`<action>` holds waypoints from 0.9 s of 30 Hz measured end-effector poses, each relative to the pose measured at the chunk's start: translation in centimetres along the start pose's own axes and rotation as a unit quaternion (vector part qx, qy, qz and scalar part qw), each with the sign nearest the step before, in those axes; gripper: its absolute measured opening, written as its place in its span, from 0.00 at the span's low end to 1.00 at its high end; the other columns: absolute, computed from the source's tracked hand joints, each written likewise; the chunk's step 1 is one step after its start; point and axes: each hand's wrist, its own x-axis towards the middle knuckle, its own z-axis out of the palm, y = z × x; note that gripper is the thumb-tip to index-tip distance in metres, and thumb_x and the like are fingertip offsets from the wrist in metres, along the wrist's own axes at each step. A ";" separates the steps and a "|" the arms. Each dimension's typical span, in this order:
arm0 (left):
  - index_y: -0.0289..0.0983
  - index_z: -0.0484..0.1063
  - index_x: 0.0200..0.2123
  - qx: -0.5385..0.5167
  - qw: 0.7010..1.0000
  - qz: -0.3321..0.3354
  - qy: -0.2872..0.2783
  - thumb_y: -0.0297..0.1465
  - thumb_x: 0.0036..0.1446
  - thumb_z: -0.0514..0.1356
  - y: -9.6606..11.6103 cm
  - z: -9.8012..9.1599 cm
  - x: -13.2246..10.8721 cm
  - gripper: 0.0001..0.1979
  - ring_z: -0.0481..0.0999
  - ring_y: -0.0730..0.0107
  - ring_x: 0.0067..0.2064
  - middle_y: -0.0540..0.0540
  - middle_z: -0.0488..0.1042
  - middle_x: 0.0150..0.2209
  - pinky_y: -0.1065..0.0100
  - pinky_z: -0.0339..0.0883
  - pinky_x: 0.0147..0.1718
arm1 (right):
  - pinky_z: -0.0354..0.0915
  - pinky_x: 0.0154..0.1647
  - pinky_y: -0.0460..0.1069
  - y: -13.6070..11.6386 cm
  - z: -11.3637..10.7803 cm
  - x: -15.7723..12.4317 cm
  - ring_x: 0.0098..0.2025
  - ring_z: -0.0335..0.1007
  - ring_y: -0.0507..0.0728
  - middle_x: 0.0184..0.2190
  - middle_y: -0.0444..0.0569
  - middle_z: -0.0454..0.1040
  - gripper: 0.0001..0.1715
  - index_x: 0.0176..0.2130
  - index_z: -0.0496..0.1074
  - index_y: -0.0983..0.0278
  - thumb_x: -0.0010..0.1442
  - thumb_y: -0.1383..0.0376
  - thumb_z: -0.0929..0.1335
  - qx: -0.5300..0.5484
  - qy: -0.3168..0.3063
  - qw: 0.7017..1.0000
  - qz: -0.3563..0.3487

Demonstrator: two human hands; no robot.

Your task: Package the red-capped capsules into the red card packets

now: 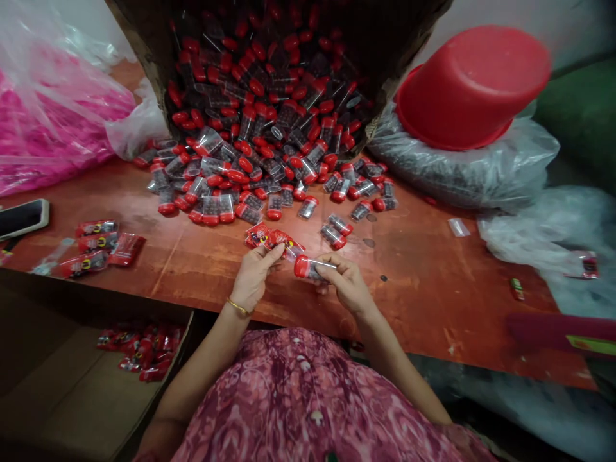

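Note:
My left hand (253, 276) pinches a red printed plastic sleeve (291, 249) between thumb and fingers. In my right hand (347, 282) is a small clear tube with a red cap (308, 267), dark bits showing inside it. The cap end points left, close to the sleeve's edge; I cannot tell whether it touches. Just beyond my left hand lie more red printed sleeves (255, 235). Two capped tubes (335, 231) rest on the table past my right hand.
A big box (144, 58) spills many red-capped tubes onto the red table (433, 282). Wrapped tubes (91, 247) and a phone (24, 219) lie left. An open carton (58, 391) below holds wrapped pieces. A red bucket (476, 83) sits upside down on a plastic bag (462, 173).

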 end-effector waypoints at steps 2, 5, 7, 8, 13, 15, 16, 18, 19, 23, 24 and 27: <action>0.34 0.75 0.27 0.013 1.000 0.009 -0.013 0.35 0.35 0.71 0.0 0.0 -0.1 0.14 0.72 0.76 0.28 0.50 0.76 0.27 0.73 0.65 0.30 | 0.58 0.13 0.43 0.1 0.1 0.2 0.14 0.60 0.48 0.16 0.39 0.68 0.19 0.27 0.70 0.63 0.42 0.52 0.73 0.003 0.007 1.000 0.007; 0.34 0.76 0.29 0.032 0.998 0.025 -0.038 0.34 0.36 0.70 0.1 -0.3 -0.2 0.15 0.73 0.75 0.30 0.49 0.77 0.29 0.72 0.66 0.32 | 0.57 0.12 0.43 0.3 0.1 0.6 0.14 0.59 0.47 0.15 0.39 0.68 0.19 0.28 0.69 0.63 0.42 0.52 0.73 0.011 0.007 1.000 0.008; 0.34 0.76 0.30 0.035 0.998 0.030 -0.046 0.34 0.36 0.70 0.1 -0.4 -0.1 0.15 0.74 0.74 0.31 0.48 0.78 0.31 0.71 0.66 0.33 | 0.58 0.12 0.43 0.5 0.2 0.7 0.14 0.59 0.47 0.16 0.39 0.68 0.19 0.28 0.70 0.63 0.43 0.51 0.73 0.017 0.005 1.000 0.008; 0.34 0.76 0.30 0.031 0.998 0.029 -0.048 0.35 0.36 0.70 0.0 -0.4 0.0 0.15 0.74 0.73 0.31 0.48 0.78 0.31 0.71 0.66 0.33 | 0.58 0.13 0.42 0.6 0.2 0.7 0.14 0.59 0.47 0.16 0.39 0.69 0.19 0.28 0.70 0.63 0.43 0.52 0.73 0.020 0.005 1.000 0.007; 0.35 0.75 0.28 -0.002 0.999 0.005 -0.050 0.37 0.35 0.71 -0.6 0.0 0.4 0.16 0.74 0.75 0.28 0.50 0.77 0.28 0.72 0.67 0.32 | 0.57 0.12 0.41 1.0 0.3 0.7 0.13 0.59 0.46 0.15 0.39 0.68 0.19 0.29 0.69 0.63 0.44 0.51 0.72 0.031 0.006 0.999 0.011; 0.35 0.75 0.29 -0.002 0.999 0.009 -0.040 0.37 0.35 0.71 -0.7 0.1 0.4 0.17 0.74 0.75 0.29 0.50 0.77 0.28 0.72 0.67 0.32 | 0.55 0.12 0.41 1.2 0.1 0.5 0.12 0.58 0.46 0.15 0.39 0.69 0.19 0.30 0.69 0.63 0.46 0.51 0.72 0.021 -0.008 1.000 0.021; 0.35 0.75 0.29 0.000 0.999 0.012 -0.033 0.36 0.35 0.71 -0.6 0.1 0.5 0.17 0.75 0.74 0.29 0.50 0.78 0.28 0.72 0.67 0.33 | 0.54 0.11 0.41 1.2 -0.1 0.4 0.12 0.58 0.46 0.15 0.39 0.69 0.19 0.30 0.69 0.63 0.47 0.51 0.71 0.011 -0.019 0.999 0.024; 0.34 0.75 0.29 0.005 1.000 0.008 -0.010 0.36 0.37 0.70 -0.3 -0.1 0.6 0.16 0.75 0.73 0.29 0.48 0.78 0.28 0.72 0.67 0.33 | 0.54 0.11 0.42 1.4 -0.5 0.0 0.12 0.58 0.47 0.16 0.41 0.70 0.19 0.34 0.71 0.63 0.50 0.50 0.69 -0.019 -0.037 0.999 0.008; 0.34 0.75 0.29 0.006 1.000 -0.001 0.001 0.36 0.37 0.70 -0.1 -0.2 0.6 0.15 0.75 0.73 0.29 0.48 0.78 0.28 0.72 0.67 0.33 | 0.56 0.12 0.43 1.5 -0.8 -0.2 0.12 0.59 0.47 0.18 0.42 0.72 0.20 0.37 0.72 0.62 0.52 0.51 0.68 -0.040 -0.033 0.999 -0.017; 0.34 0.74 0.31 -0.004 0.998 -0.059 0.012 0.35 0.42 0.68 0.5 -0.5 0.7 0.13 0.75 0.75 0.27 0.47 0.79 0.27 0.72 0.67 0.31 | 0.70 0.31 0.50 1.9 -1.5 -1.0 0.31 0.73 0.55 0.36 0.48 0.77 0.17 0.45 0.72 0.57 0.57 0.56 0.66 -0.179 0.036 0.964 -0.191; 0.34 0.74 0.32 -0.009 0.998 -0.069 0.007 0.34 0.43 0.68 0.5 -0.5 0.7 0.13 0.75 0.75 0.27 0.47 0.79 0.27 0.72 0.67 0.31 | 0.70 0.37 0.53 2.0 -1.6 -1.1 0.38 0.73 0.57 0.39 0.49 0.76 0.16 0.46 0.73 0.57 0.58 0.57 0.65 -0.223 0.040 0.946 -0.233; 0.33 0.73 0.31 -0.016 0.996 -0.083 -0.003 0.34 0.43 0.68 0.6 -0.4 0.6 0.13 0.76 0.75 0.27 0.47 0.79 0.27 0.72 0.68 0.30 | 0.68 0.45 0.55 2.1 -1.8 -1.1 0.44 0.71 0.57 0.41 0.51 0.74 0.15 0.47 0.72 0.56 0.60 0.63 0.64 -0.322 0.010 0.884 -0.338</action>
